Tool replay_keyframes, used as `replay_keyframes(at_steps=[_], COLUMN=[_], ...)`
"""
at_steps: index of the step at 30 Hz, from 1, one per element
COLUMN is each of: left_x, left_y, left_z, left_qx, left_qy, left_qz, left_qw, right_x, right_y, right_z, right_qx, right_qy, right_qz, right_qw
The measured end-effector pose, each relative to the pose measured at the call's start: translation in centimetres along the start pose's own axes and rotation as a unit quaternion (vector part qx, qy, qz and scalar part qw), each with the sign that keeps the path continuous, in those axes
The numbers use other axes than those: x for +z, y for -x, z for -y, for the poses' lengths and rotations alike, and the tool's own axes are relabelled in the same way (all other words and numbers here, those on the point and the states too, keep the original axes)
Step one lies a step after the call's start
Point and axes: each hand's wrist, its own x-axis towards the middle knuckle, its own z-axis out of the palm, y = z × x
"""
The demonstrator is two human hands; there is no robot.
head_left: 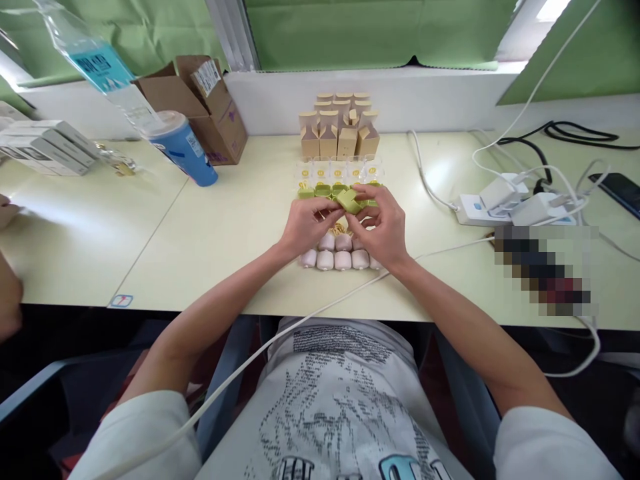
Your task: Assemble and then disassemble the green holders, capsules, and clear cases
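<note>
A small green lidded case [349, 201] is pinched between my left hand [313, 223] and my right hand [383, 223], just above the table. Both hands have their fingers closed on it. Behind them runs a row of similar green cases [323, 191], partly hidden by my right hand. Clear plastic pieces with round yellow marks [321, 173] stand behind that row. Nearer to me are rows of pale pinkish rounded pieces [343, 260], partly covered by my hands. Some thin yellow strands or bits [339, 229] lie between my hands; I cannot make out what they are.
Small open brown cartons [329, 143] stand in rows at the back. To the left are a blue cup [187, 150], a cardboard box [220, 127] and white boxes [45, 147]. A power strip [483, 210] lies right. A white cable [280, 339] crosses my lap. Another person's arm [9, 293] shows far left.
</note>
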Motion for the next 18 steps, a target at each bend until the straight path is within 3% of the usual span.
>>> replay_keyframes(at_steps=[8, 18], left_x=[-0.2, -0.5], left_y=[0.0, -0.2], left_z=[-0.4, -0.1], left_qx=[0.031, 0.071], left_qy=[-0.022, 0.011], left_qz=[-0.029, -0.020], left_qw=[0.999, 0.997], right_x=[-0.6, -0.9], right_y=[-0.4, -0.9], right_z=[-0.1, -1.3], right_qx=[0.045, 0.011], right_qy=[-0.031, -0.010], right_qz=[0.011, 0.038], right_qw=[0.998, 0.999])
